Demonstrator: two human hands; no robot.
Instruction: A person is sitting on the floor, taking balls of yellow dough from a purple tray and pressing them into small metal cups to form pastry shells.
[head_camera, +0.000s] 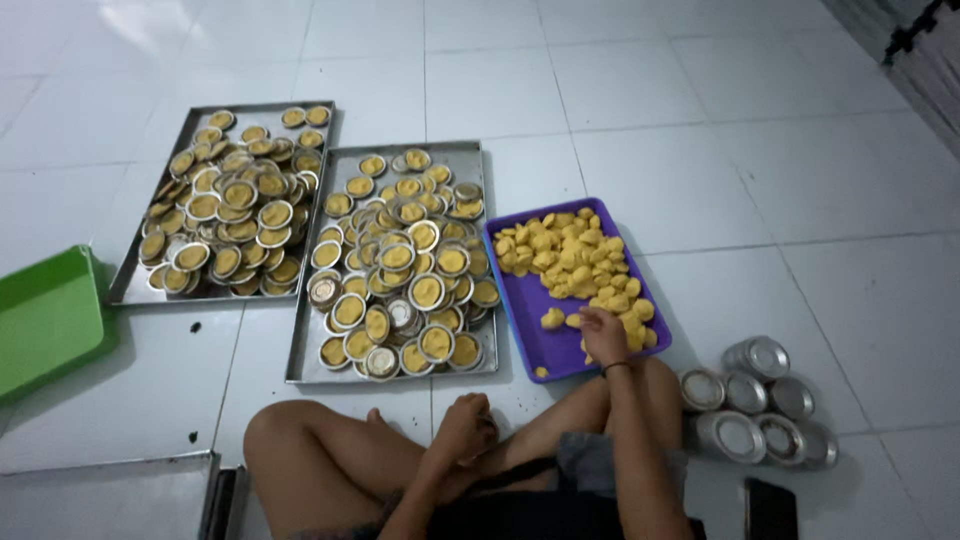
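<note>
Hands (603, 335) on lumpy yellow dough pieces (575, 262)

White tiled floor (760, 150) with two metal trays (310, 360), purple tray (525, 330), green tray (45, 320), stacked tins (760, 400).

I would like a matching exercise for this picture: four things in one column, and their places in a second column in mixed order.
Things:
1. purple tray
2. green tray
3. stacks of empty metal moulds
4. right hand

Places:
a. at the left edge of the picture
b. on the floor beside the right knee
c. on the yellow dough pieces
d. just right of the two metal trays of filled moulds

Pairs: 1-d, 2-a, 3-b, 4-c
</note>
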